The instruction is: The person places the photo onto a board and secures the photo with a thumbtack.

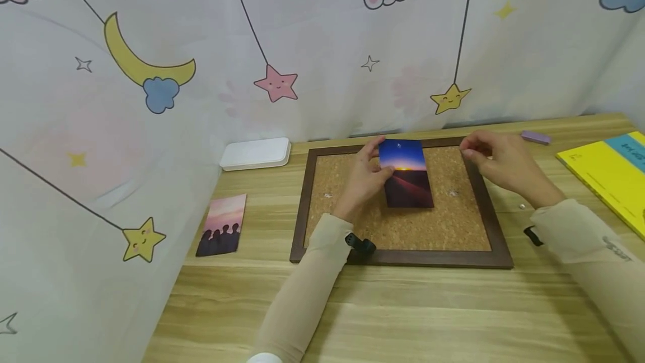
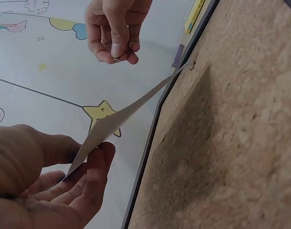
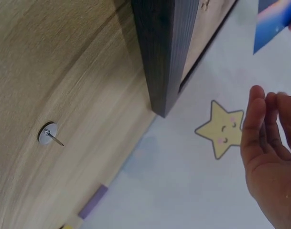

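Observation:
My left hand pinches a sunset photo card between thumb and fingers, above the framed cork board. The card tilts away from the cork in the left wrist view and casts a shadow there. Near the board's upper right corner, my right hand is raised with thumb and fingertips together. A tiny metallic thing, seemingly a thumbtack, shows between those fingertips; most of it is hidden. Another thumbtack lies point up on the table right of the board.
A second photo card with silhouettes lies left of the board. Behind it sits a white case. On the right are a small purple block and a yellow book. A patterned curtain hangs behind the table.

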The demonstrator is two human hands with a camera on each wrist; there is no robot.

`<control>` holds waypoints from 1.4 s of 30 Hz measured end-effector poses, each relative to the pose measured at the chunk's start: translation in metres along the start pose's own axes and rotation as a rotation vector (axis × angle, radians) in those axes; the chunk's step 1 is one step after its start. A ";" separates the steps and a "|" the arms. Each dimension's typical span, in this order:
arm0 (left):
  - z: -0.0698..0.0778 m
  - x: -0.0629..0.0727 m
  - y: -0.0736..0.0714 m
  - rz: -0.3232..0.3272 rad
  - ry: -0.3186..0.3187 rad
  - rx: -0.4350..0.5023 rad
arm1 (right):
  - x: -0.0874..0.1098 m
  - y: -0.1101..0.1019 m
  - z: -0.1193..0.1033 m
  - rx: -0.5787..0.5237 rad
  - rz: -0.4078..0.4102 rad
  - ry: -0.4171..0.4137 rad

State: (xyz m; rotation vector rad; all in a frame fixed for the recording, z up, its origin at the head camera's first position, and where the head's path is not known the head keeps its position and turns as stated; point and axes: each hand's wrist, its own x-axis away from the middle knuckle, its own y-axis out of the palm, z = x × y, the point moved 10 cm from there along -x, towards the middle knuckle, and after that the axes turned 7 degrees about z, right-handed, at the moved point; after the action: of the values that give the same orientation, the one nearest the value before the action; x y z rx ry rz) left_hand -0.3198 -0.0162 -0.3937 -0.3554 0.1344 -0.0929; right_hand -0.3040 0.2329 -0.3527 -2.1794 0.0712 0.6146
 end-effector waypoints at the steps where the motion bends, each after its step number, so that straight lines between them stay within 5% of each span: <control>1: 0.001 0.000 0.003 -0.006 0.005 -0.005 | -0.001 0.001 0.000 0.000 -0.002 0.001; 9: -0.003 -0.002 0.027 -0.036 -0.013 -0.074 | -0.002 0.003 0.002 0.003 -0.026 0.026; 19: 0.002 -0.007 0.054 -0.085 0.066 -0.213 | -0.005 0.008 0.009 -0.010 -0.029 0.027; 28: 0.001 -0.007 0.075 -0.128 0.066 -0.310 | -0.005 0.011 0.016 0.007 -0.052 0.043; 42: 0.005 -0.011 0.095 -0.189 0.117 -0.644 | -0.013 0.036 0.026 0.000 -0.234 0.075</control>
State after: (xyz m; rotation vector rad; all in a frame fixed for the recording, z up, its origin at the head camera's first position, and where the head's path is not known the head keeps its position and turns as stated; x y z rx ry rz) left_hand -0.3240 0.0758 -0.4218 -1.0063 0.2466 -0.2588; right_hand -0.3354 0.2272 -0.3865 -2.1697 -0.1430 0.4004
